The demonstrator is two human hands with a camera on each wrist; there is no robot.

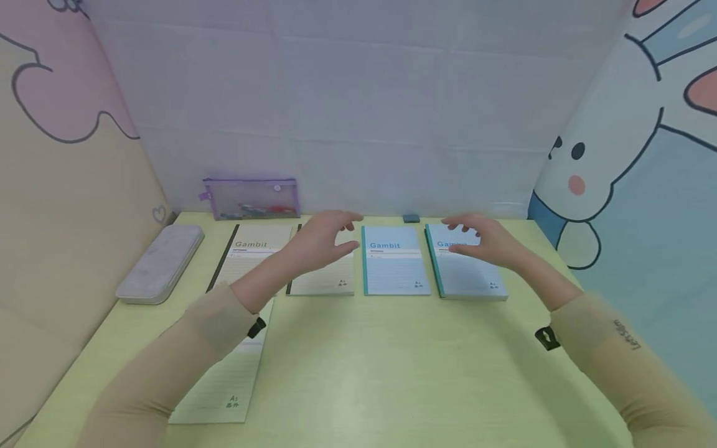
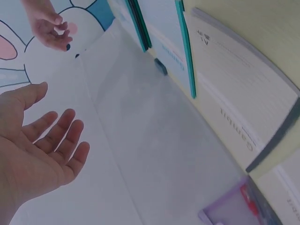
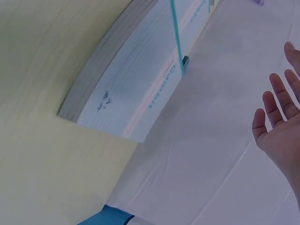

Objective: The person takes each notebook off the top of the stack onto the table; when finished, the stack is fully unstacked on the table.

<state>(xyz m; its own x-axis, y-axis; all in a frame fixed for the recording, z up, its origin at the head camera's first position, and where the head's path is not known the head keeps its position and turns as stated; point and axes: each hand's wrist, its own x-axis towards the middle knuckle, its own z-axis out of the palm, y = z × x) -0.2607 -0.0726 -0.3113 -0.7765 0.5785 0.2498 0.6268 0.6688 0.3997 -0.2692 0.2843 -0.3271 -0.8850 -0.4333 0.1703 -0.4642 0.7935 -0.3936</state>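
Note:
Four "Gambit" notebooks lie in a row on the yellow-green table (image 1: 392,361): a large beige one (image 1: 235,323), a small beige one (image 1: 325,283), a blue one (image 1: 394,264) and a thicker blue stack (image 1: 470,277). My left hand (image 1: 330,236) hovers over the small beige notebook (image 2: 243,103) with straight, spread fingers (image 2: 61,136), holding nothing. My right hand (image 1: 473,238) hovers over the top of the blue stack (image 3: 136,79), fingers (image 3: 276,101) loose and empty. Neither hand plainly touches a notebook.
A purple mesh pouch (image 1: 252,198) leans on the back wall at the left. A grey pencil case (image 1: 161,262) lies along the left side. A small dark block (image 1: 411,218) sits at the back edge. Cartoon-printed panels wall in three sides.

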